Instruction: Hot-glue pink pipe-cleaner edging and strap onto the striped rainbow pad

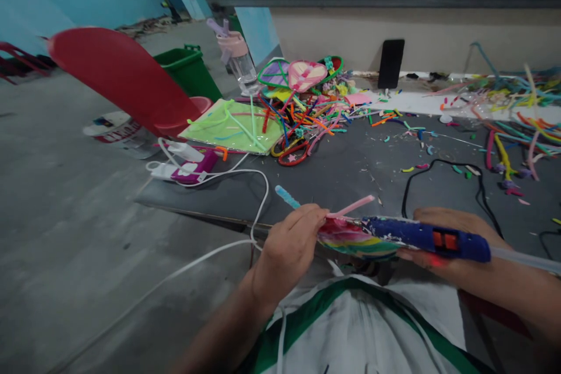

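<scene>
My left hand (pixel 293 244) is closed, its fingertips pinching a pink pipe cleaner (pixel 354 205) at the edge of a colourful craft piece (pixel 362 244) covered in pink, yellow and green strips. A light-blue fuzzy strip (pixel 287 196) sticks out beyond my left fingers. My right hand (pixel 460 221) is wrapped round a blue glue gun (pixel 403 231), partly hidden beneath it. The gun lies level over the craft piece, nozzle toward my left fingertips. Its orange-red switch faces up, and a clear glue stick (pixel 521 258) comes out of the back.
A pile of pipe cleaners (pixel 302 114) with scissors (pixel 293 153) and a green plastic packet (pixel 232 125) lies across the table. A phone (pixel 391 64) leans on the wall near a bottle (pixel 240 61). White cables and a purple extension socket (pixel 195 168) sit at the left edge.
</scene>
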`<state>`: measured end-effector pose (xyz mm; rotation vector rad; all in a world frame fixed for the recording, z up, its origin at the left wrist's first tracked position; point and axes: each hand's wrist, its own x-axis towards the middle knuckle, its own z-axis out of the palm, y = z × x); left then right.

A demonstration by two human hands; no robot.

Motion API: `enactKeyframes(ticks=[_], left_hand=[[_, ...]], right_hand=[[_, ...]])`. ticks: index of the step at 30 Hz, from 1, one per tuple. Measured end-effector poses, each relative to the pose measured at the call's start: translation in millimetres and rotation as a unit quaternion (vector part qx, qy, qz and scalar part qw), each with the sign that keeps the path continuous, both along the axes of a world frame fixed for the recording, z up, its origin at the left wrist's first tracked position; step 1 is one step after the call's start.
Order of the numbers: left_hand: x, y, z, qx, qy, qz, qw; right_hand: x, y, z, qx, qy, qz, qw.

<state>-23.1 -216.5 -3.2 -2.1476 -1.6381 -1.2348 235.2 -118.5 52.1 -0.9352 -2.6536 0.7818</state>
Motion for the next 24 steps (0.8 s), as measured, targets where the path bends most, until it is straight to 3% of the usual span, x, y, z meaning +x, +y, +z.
enactKeyframes(ticks=[10, 24], left_hand=[[-2.7, -2.1, -0.2, 0.0, 0.016, 0.012, 1.0], [-4.2, -2.3, -2.9, 0.006, 0.008, 0.015, 1.0]], right_hand=[[-1.4, -0.8, 7.6, 0.032, 0.038, -0.005, 0.999], [2.1, -2.5, 8.0, 0.001, 0.029, 0.005, 1.0]])
